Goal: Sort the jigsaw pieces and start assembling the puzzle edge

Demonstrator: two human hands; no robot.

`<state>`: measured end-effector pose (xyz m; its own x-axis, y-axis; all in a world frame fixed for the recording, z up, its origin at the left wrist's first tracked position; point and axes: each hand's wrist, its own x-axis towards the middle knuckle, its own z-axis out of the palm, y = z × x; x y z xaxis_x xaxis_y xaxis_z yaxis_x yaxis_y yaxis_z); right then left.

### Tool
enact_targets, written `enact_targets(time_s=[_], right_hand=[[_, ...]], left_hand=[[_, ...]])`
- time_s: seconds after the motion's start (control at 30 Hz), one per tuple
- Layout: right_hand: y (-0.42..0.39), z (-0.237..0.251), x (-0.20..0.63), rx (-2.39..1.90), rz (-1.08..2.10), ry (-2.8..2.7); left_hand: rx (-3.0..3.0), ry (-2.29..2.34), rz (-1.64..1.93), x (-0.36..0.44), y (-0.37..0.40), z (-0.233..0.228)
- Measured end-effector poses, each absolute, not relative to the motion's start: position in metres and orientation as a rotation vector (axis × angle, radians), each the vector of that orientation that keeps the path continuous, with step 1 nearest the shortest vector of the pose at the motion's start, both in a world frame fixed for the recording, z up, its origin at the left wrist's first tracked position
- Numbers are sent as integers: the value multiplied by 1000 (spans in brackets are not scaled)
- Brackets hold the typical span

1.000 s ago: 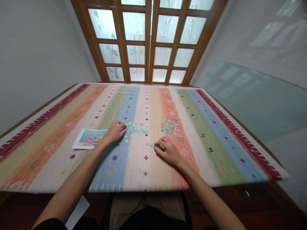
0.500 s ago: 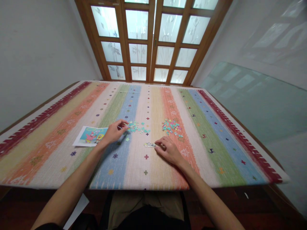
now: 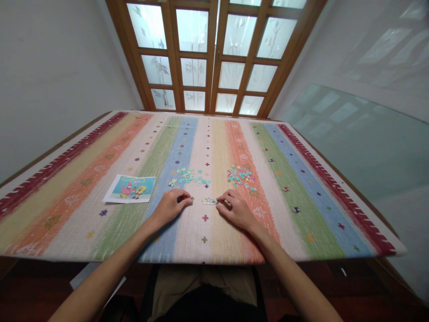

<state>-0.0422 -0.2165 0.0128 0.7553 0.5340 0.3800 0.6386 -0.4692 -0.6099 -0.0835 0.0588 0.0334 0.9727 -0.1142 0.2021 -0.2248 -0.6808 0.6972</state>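
My left hand (image 3: 173,205) is closed in a pinch on a small dark-and-yellow puzzle piece (image 3: 192,198), just left of a short strip of joined puzzle pieces (image 3: 209,201). The strip lies flat on the striped tablecloth. At its right end, the thumb and fingers of my right hand (image 3: 233,207) close on its edge. Beyond the left hand, loose turquoise puzzle pieces (image 3: 186,175) are spread out. A denser, more colourful pile of puzzle pieces (image 3: 240,175) lies past the right hand.
A printed cartoon picture (image 3: 130,188) on white paper lies to the left of my left hand. The striped tablecloth (image 3: 204,250) covers the table up to its front edge. Wooden doors with glass panes (image 3: 211,58) stand behind, and a glass panel (image 3: 362,143) leans at the right wall.
My left hand has moved from the loose turquoise pieces toward me and right, bringing a piece near the strip's left end. My right hand stays at the strip.
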Motion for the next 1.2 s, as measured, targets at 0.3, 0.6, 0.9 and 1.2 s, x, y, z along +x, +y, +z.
enact_targets(time_s=[0.3,0.6,0.9,1.2], right_hand=[[-216,14,-42,-2197,-166,-879],[-216,14,-42,-2203,-156,-861],[-216,14,-41,-2196,-145,-864],[-217,14,-40,-2183,-146,-878]], left_hand=[[2454,-343,192,-92,59,37],[2553,-506,102,-89,67,41],[2540,-552,123,-83,65,37],[2554,-610,133,-79,58,36]])
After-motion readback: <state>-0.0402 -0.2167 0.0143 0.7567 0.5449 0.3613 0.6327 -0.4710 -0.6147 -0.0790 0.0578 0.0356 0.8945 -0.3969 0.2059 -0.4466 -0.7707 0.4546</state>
